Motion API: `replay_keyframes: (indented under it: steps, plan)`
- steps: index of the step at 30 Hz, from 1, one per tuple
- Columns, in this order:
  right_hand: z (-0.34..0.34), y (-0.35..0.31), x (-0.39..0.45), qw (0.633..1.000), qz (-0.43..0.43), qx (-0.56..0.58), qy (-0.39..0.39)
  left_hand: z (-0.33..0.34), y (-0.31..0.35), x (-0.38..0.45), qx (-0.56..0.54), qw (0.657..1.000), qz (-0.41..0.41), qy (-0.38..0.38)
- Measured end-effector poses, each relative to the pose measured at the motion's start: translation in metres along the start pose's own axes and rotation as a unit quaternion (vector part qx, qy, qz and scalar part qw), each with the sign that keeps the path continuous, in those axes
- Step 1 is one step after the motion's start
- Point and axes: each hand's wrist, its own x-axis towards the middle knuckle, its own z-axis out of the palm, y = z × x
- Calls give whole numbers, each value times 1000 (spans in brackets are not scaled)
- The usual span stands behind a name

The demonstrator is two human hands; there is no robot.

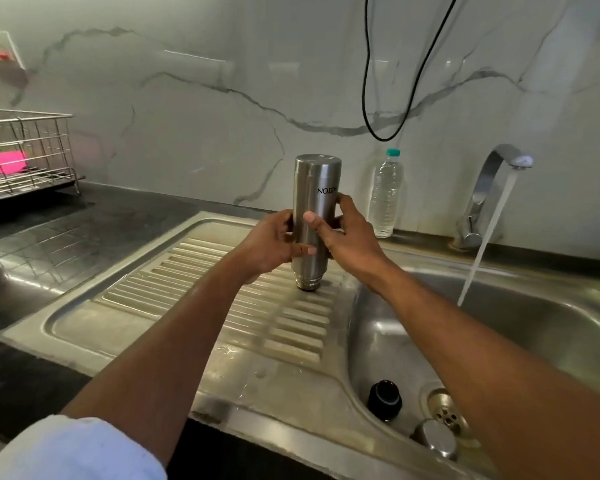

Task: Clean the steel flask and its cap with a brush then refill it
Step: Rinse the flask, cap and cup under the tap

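The steel flask (314, 188) stands upside down, its open mouth on the ribbed drainboard (194, 306) of the steel sink. My left hand (274, 242) grips its left side and my right hand (343, 233) grips its right side, thumbs across the front. A black inner cap (384, 399) and a steel outer cap (436, 441) lie in the sink basin (520, 327) near the drain. No brush is in view.
The tap (489, 188) at the back right runs water into the basin. A clear plastic bottle (385, 195) stands against the marble wall. A wire dish rack (25, 154) with something pink sits at the far left. A black cable (388, 81) hangs overhead.
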Motion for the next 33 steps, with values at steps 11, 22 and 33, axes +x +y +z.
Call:
replay_keyframes:
  steps: [11, 22, 33]
  plan:
    - [-1, 3, -4, 1000, 28, -14, -1, -2, 4, -5, 41, 999, -20, 24]
    - [-22, 8, -29, 997, 58, -26, 40, 10, 10, -37, 44, 987, -67, 139]
    - [-63, 95, -112, 885, 195, -370, -207, 87, 30, -90, 203, 970, -31, 130]
